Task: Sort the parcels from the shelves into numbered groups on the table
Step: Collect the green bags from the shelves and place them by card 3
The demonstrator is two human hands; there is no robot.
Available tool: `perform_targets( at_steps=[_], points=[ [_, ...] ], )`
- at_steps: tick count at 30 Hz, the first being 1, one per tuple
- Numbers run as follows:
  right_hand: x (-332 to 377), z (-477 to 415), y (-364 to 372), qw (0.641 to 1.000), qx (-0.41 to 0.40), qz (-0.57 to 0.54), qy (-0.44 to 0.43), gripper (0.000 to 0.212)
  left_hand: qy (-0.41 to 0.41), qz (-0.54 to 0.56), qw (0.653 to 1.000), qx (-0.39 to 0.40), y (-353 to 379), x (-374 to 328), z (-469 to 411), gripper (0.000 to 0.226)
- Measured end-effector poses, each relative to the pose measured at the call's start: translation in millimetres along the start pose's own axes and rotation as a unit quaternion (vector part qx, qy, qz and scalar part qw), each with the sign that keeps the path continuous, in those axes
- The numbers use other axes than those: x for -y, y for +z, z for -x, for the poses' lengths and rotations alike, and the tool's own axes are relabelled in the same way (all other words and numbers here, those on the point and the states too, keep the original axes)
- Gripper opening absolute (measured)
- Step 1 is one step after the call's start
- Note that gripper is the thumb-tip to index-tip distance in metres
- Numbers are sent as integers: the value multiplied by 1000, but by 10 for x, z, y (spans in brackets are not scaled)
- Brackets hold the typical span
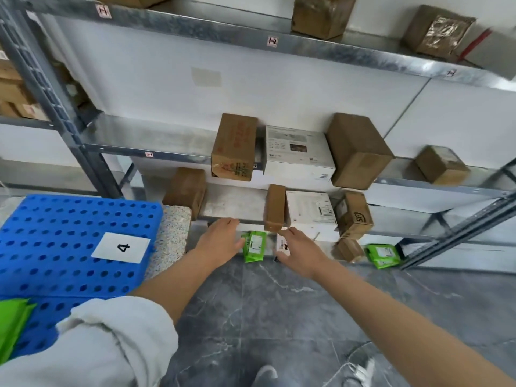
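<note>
A green soft parcel (253,246) lies at the front of the bottom shelf. My left hand (219,241) reaches down to it, fingertips touching its left edge, fingers fairly straight. My right hand (300,252) reaches in beside it and covers part of a small white labelled parcel (281,243); whether it grips it I cannot tell. A blue perforated table top (58,224) at the left carries a paper marked 4 (122,247). Another green parcel (12,322) lies at its near left edge.
Metal shelving (167,141) fills the wall, holding brown cartons (234,148) and white boxes (298,153). A second green parcel (383,255) and a small carton (349,250) sit on the bottom shelf at the right. Grey marble floor (279,317) lies below.
</note>
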State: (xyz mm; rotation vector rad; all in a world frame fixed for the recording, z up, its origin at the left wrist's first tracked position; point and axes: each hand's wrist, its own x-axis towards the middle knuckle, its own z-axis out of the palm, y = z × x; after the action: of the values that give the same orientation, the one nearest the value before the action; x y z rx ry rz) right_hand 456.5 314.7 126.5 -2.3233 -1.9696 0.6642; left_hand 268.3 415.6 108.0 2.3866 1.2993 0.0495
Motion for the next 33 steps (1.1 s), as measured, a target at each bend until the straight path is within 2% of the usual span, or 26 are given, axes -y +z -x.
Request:
perform_targets(
  at_steps=[6, 11, 19, 23, 29, 33],
  points=[
    [-265, -315, -5, 1000, 11, -17, 22, 58, -8, 36, 999, 2, 97, -162, -302, 54],
    [-490, -802, -5, 999, 52, -10, -9, 62, -14, 64, 998, -10, 195, -367, -753, 57],
    [-1022, -1711, 194, 993, 96, -31, -66, 53, -99, 71, 993, -3, 746, -487, -1468, 46],
    [-1517, -2212, 734, 984, 129, -19, -118, 56, -135, 64, 989, -6, 1429, -269, -1831, 52],
    [-2326, -2843, 1909, 984, 159, -7, -73, 52, -176, 52, 982, 46, 2873, 213, -2353, 53],
    [-2750, -3247, 2874, 982, 178, -1, -64, 56, -168, 43, 982, 70, 3850, 600, -2659, 57]
  ],
)
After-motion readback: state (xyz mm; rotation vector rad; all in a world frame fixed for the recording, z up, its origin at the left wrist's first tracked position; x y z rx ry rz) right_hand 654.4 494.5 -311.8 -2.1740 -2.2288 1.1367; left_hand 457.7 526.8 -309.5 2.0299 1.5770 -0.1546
